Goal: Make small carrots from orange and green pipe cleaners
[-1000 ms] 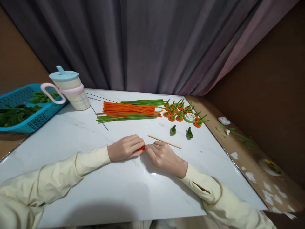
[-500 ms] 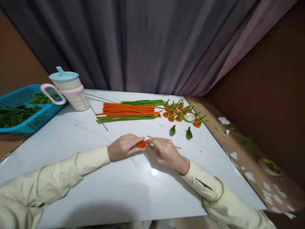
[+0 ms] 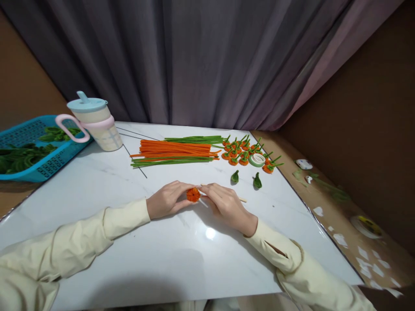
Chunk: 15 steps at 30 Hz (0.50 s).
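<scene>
White marble-look table [image 3: 136, 242], glossy, thin grey veins, lamp glare near the middle; brown paper-covered surface [image 3: 350, 224] to its right, dotted with white scraps. Grey-mauve curtain [image 3: 201, 60] in heavy folds behind, brown walls either side. Left hand [image 3: 167, 199] and right hand [image 3: 223, 206], both in cream sleeves, meet at table centre: fingertips of both pinch a small fuzzy orange coil [image 3: 193, 194], a round, ribbed, pumpkin-like piece held just above the tabletop between the two hands. Thin wooden stick [image 3: 241, 199] lies under the right hand, its far end showing. Further back: bundle of orange stems [image 3: 175, 149], straight and furry, flanked by green stems [image 3: 194, 139] on both sides. To their right, a cluster of finished orange coils [image 3: 241, 151] with green stalks, a roll of green tape [image 3: 257, 160] among them. Two small folded green leaves [image 3: 235, 176] stand apart, nearer the hands. Back left: lidded cup [image 3: 97, 123], pale blue spouted lid, pink loop handle, faint markings too small to read. Blue perforated plastic basket [image 3: 42, 160] at left edge, holding green coiled pieces. No legible writing anywhere.
</scene>
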Motion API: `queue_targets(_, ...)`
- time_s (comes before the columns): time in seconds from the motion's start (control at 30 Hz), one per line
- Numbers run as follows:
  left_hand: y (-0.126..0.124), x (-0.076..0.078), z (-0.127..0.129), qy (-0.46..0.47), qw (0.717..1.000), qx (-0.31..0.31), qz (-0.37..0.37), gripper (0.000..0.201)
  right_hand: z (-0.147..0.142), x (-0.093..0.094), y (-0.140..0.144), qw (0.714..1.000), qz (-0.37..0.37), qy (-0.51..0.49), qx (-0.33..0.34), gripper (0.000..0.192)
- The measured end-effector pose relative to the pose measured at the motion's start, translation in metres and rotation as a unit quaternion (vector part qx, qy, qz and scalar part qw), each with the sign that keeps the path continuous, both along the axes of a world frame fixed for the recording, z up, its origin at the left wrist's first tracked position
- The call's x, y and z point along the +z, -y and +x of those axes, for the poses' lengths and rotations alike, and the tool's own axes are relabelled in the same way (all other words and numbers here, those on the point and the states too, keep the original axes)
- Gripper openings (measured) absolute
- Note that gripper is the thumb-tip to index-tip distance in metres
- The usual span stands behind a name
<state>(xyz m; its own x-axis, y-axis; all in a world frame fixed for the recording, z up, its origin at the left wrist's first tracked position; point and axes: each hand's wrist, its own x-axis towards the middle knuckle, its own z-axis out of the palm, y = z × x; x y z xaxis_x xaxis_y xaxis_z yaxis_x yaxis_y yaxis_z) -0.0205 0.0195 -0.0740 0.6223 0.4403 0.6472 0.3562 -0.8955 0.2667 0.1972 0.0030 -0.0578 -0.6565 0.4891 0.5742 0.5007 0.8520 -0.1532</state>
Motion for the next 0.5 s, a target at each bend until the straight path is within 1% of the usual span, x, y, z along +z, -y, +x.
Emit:
queue_targets(0.1, -0.0002, -0.0012, -0.0004, 0.010, 1.000, -0.002, -0.007, 0.036, -0.0001, 0.0026, 0.0005, 1.000, 0.008, -0.004, 0.019, 0.031)
queue_targets(0.3, -0.0027, -0.0028, -0.0011, -0.004, 0.999, -0.042, 0.023, 0.032, -0.0004, 0.0036, 0.0010, 1.000, 0.006, 0.016, 0.018, 0.026)
queue_targets(0.43, -0.0032, -0.0038, -0.0018, -0.021, 0.998, -0.054, 0.009, 0.033, -0.0007, 0.0020, 0.0010, 0.999, 0.025, 0.019, 0.019, 0.024)
queue_targets(0.5, -0.0017, -0.0031, -0.0013, -0.016, 0.998, -0.059, -0.011, 0.033, -0.0008, -0.0003, 0.0003, 0.999, 0.022, 0.014, 0.025, 0.024)
